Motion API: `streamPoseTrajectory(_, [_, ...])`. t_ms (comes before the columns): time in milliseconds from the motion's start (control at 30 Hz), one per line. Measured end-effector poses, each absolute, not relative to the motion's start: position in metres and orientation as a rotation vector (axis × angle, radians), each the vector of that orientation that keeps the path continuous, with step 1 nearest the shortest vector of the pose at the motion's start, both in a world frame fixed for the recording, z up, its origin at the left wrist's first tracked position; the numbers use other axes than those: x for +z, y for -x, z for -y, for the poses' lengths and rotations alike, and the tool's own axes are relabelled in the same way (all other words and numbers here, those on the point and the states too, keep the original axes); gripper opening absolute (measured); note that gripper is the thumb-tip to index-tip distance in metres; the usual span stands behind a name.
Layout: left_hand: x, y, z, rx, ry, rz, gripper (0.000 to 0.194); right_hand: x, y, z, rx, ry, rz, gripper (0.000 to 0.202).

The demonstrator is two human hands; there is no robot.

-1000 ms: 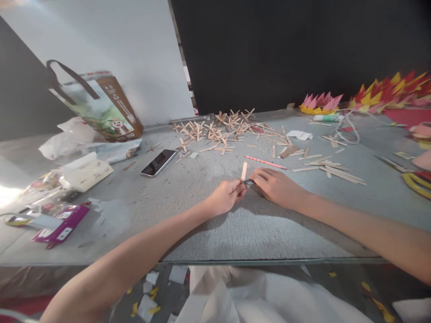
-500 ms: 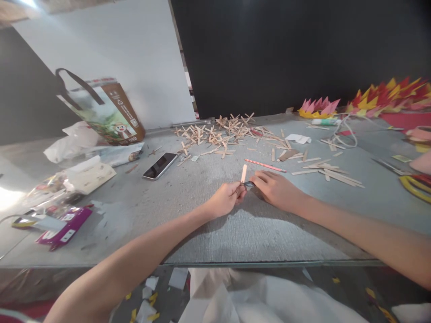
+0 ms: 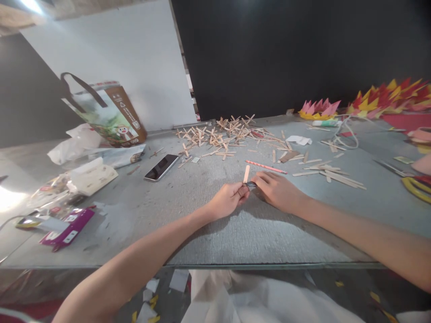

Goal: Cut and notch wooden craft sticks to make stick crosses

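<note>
Left hand [image 3: 226, 199] pinching the craft stick [image 3: 247, 173] over the tabletop [image 3: 208, 242]; your right hand [image 3: 274, 189] closed on a small dark tool [image 3: 250, 184] against it. Looks like working the stick's lower end; calls for a steady pinch, fingers clear. Versus earlier frame: hold practically unchanged, view shifted slightly.

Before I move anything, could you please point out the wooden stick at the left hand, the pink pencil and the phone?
Wooden stick [image 3: 247, 173]: head view, its upper part.
Pink pencil [image 3: 266, 167]: head view, middle of its shaft.
Phone [image 3: 162, 168]: head view, its dark screen.
</note>
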State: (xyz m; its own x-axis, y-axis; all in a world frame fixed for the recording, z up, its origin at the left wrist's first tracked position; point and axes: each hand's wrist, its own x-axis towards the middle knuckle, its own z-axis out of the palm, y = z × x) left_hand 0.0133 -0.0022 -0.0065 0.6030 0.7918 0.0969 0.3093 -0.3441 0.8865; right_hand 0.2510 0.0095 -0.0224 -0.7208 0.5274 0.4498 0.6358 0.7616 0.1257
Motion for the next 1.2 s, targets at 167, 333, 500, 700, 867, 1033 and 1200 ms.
streamPoseTrajectory(167, [-0.006, -0.01, 0.0, 0.794, -1.783, -0.853, 0.05, -0.023, -0.256, -0.01, -0.311, 0.943, 2.512, 0.022])
streamPoseTrajectory(333, [-0.008, -0.009, -0.004, 0.893, -1.718, -0.906, 0.047, -0.023, -0.255, -0.01, -0.243, 0.968, 2.496, 0.014])
streamPoseTrajectory(500, [-0.007, -0.01, -0.004, 0.902, -1.708, -0.944, 0.045, -0.019, -0.251, -0.007, -0.163, 0.958, 2.479, 0.014])
streamPoseTrajectory(700, [-0.003, -0.012, -0.001, 0.91, -1.709, -0.929, 0.043, -0.014, -0.246, 0.0, -0.121, 0.964, 2.452, 0.018])
streamPoseTrajectory(867, [-0.001, -0.012, 0.002, 0.924, -1.642, -0.926, 0.037, -0.005, -0.246, 0.009, -0.039, 1.048, 2.328, 0.022])
streamPoseTrajectory(1033, [-0.002, -0.012, 0.003, 0.966, -1.64, -0.931, 0.029, 0.01, -0.24, 0.018, 0.551, 1.153, 2.134, 0.027])
streamPoseTrajectory(1200, [-0.005, -0.012, 0.002, 0.954, -1.71, -0.97, 0.028, 0.015, -0.231, 0.027, 1.209, 1.189, 1.857, 0.038])
